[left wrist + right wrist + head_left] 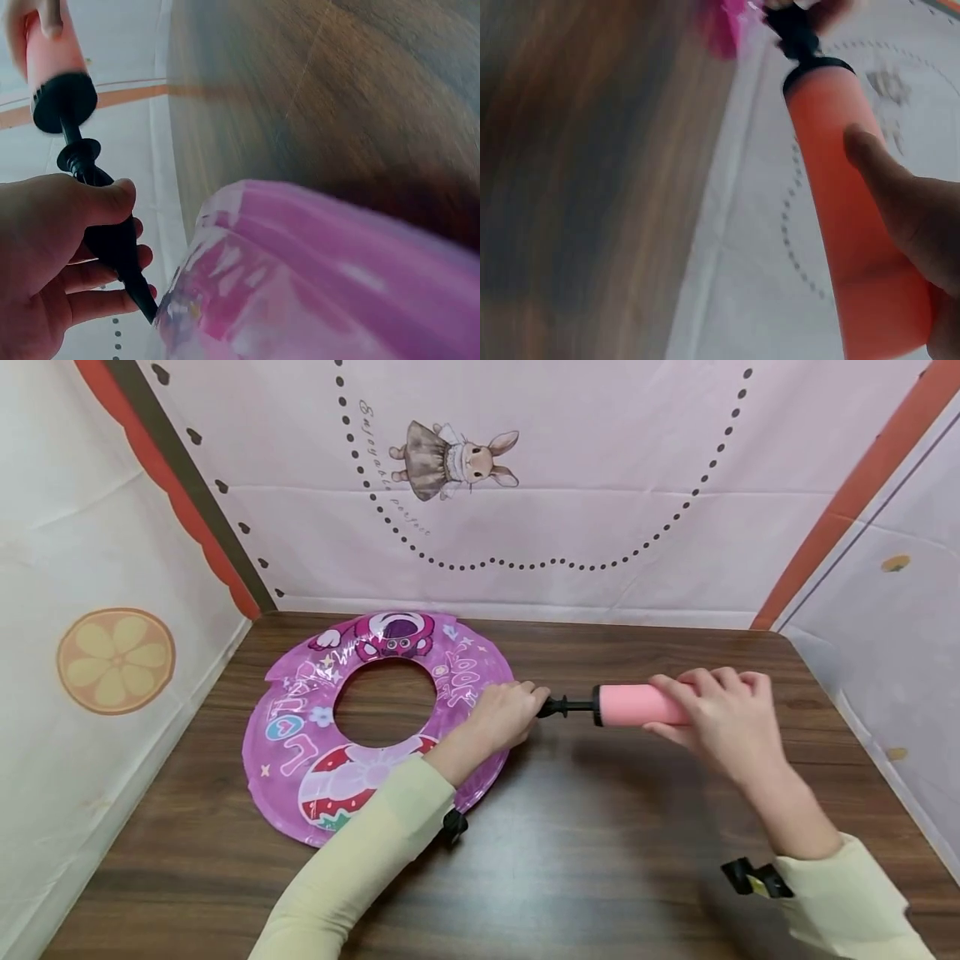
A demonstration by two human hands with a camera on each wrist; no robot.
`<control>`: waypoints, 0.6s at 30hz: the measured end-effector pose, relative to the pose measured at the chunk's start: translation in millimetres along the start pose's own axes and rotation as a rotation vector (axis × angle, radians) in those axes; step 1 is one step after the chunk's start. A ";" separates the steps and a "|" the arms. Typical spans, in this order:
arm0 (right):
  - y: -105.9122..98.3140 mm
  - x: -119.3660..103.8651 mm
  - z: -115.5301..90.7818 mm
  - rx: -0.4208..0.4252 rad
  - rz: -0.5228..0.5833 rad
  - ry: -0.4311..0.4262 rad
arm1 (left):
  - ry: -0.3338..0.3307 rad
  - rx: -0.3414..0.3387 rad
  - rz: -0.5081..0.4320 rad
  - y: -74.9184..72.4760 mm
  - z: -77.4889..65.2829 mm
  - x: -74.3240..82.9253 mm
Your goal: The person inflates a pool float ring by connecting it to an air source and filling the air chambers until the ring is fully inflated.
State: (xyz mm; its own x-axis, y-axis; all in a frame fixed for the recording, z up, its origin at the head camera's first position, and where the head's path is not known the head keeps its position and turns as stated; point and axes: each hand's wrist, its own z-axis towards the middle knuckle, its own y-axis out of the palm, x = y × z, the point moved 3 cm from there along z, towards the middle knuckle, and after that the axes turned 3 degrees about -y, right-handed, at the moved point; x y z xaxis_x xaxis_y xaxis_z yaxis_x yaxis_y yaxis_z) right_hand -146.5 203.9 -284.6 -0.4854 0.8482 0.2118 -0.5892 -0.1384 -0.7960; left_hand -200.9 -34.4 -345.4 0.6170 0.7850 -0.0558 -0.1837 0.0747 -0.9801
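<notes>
A pink hand pump (637,705) is held level above the table, its black rod (579,706) partly showing between barrel and handle. My right hand (731,718) grips the pink barrel, thumb along its side in the right wrist view. The fingers of my left hand (510,714) wrap the pump's black handle (112,244), whose tapered end reaches the swim ring's edge in the left wrist view. That purple swim ring (288,760), printed with a bear and a strawberry, lies on the table, puffed out with air. My left forearm crosses over its right side.
The dark wood-grain table (570,868) runs back to a pale printed cloth (600,468) hung behind it. More cloth rises along the left and right sides. Each sleeve cuff carries a small black device (756,878).
</notes>
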 end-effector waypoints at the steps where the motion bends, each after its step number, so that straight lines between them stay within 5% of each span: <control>1: 5.0 -5.5 3.0 0.008 0.001 -0.002 | -0.005 -0.001 0.004 0.0 -0.3 0.1; 8: 18.5 -21.3 10.1 0.054 0.005 -0.039 | -0.015 -0.043 -0.031 -1.3 -2.6 2.1; 18: -13.6 13.9 -5.1 0.042 0.000 -0.035 | -0.030 -0.035 -0.056 -2.9 -1.1 -4.1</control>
State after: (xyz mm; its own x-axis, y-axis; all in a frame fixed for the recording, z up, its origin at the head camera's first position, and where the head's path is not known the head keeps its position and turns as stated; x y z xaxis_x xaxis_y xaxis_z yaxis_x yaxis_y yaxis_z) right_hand -141.9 220.2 -273.7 -0.5074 0.8299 0.2322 -0.6152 -0.1601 -0.7720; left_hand -202.1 -38.5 -342.6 0.6024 0.7982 0.0044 -0.1222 0.0977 -0.9877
